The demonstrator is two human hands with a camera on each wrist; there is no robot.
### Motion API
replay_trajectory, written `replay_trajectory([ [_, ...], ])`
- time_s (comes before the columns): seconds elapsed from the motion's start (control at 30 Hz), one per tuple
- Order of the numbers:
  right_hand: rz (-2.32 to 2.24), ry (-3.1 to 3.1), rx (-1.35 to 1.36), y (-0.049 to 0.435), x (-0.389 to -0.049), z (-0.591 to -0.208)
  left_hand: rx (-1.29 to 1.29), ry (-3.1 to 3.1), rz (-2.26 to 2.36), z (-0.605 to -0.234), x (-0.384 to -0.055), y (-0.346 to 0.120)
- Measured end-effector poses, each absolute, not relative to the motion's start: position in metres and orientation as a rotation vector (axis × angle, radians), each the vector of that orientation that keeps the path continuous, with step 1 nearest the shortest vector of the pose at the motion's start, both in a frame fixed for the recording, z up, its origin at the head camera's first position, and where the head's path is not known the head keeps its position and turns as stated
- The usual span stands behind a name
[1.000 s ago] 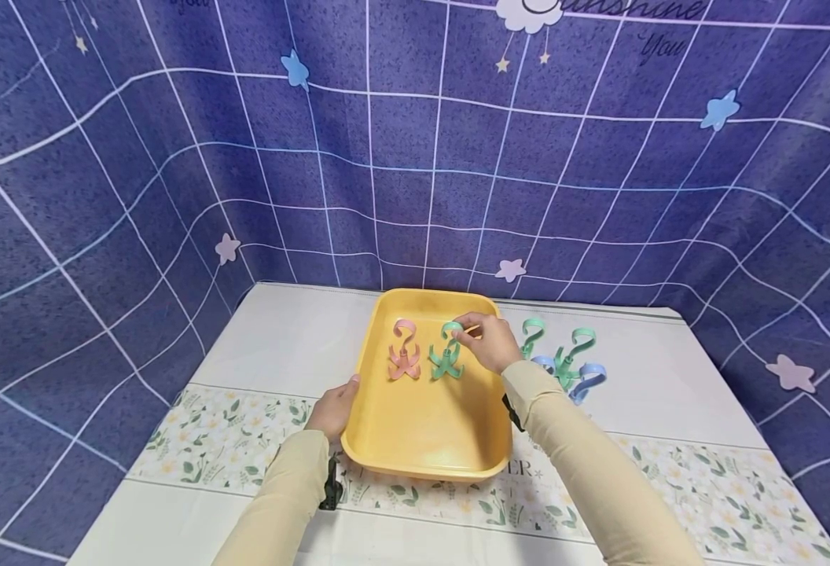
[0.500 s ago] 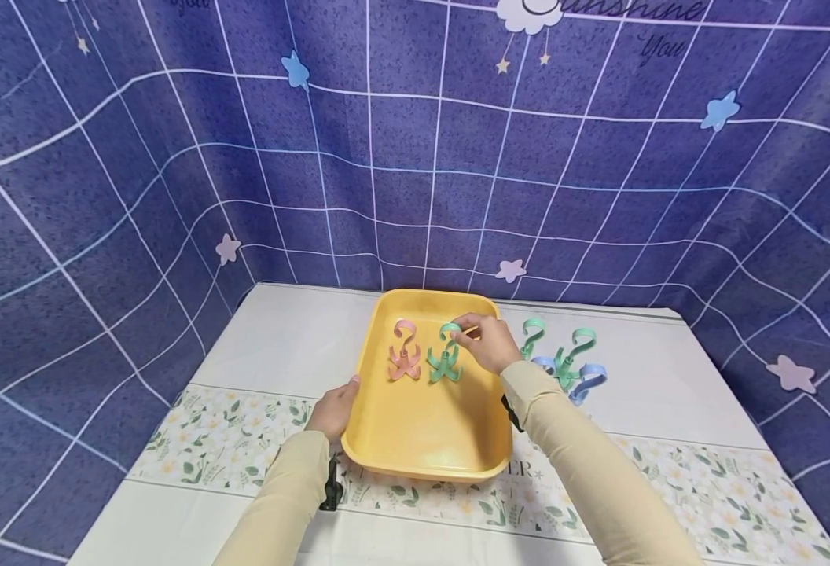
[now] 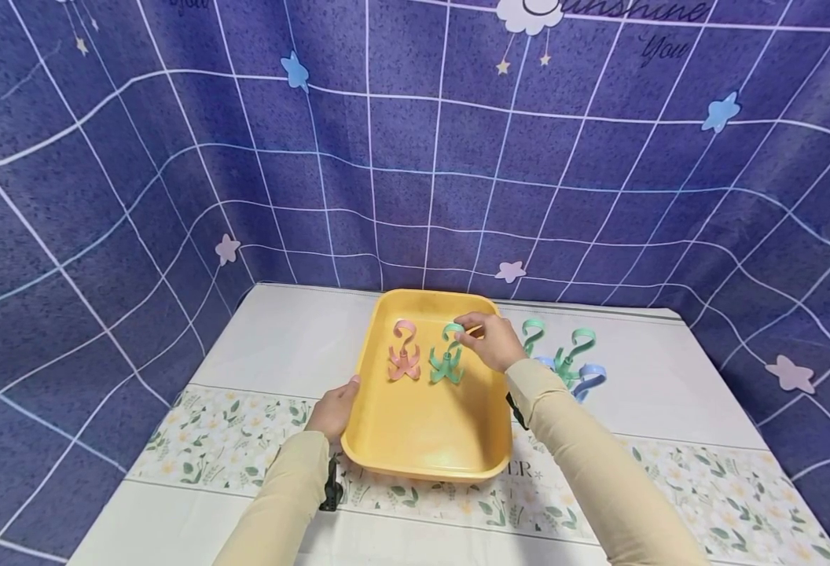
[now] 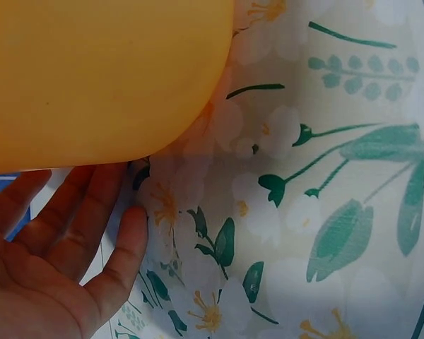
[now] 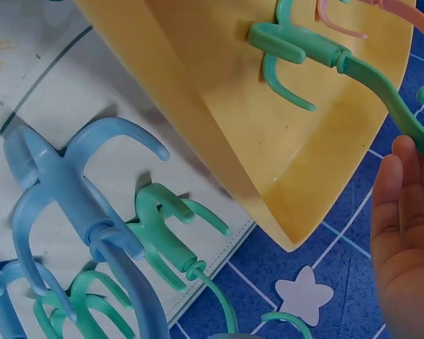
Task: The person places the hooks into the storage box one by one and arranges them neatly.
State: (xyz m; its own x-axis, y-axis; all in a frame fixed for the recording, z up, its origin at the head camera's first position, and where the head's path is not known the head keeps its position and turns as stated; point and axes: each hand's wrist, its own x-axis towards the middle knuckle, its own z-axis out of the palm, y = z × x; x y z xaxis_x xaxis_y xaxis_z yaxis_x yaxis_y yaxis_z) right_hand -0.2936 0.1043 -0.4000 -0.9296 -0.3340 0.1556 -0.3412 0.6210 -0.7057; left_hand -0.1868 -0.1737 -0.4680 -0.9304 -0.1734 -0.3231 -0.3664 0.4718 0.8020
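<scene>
A yellow tray [image 3: 425, 440] stands on the table with a pink multi-prong hanging hook [image 3: 404, 363] and a green multi-prong hanging hook [image 3: 446, 366] side by side in its far half. My right hand [image 3: 487, 339] pinches the curved top of the green hook. The right wrist view shows fingertips at that curve, with the prongs of the green hook [image 5: 297, 46] over the tray floor. At the tray's left side is my left hand [image 3: 333, 410], one finger up by the rim. In the left wrist view its fairly straight fingers [image 4: 102, 205] touch the outside of the tray wall.
Right of the tray lie several more hooks, among them a green hook [image 3: 565, 365] and a blue hook [image 3: 588, 380], partly behind my right forearm. The table [image 3: 302, 338] carries a white, flower-banded cover. A blue curtain [image 3: 415, 181] hangs behind and at both sides.
The pinched green hook has shifted a little left, then back right along with my right hand. The left hand, the tray and the pink hook have stayed in place.
</scene>
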Motion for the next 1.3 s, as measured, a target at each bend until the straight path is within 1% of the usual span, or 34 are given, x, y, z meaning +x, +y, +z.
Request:
replay_trajectory([
  [0.7,1.223,-2.858,0.613,0.108,-0.291,-0.395,-0.472,2.526,1.420,-0.465,-0.184,-0.172],
  [1.3,1.256,-2.902,0.633,0.125,-0.285,-0.360,-0.459,2.540,1.408,-0.464,-0.185,-0.172],
])
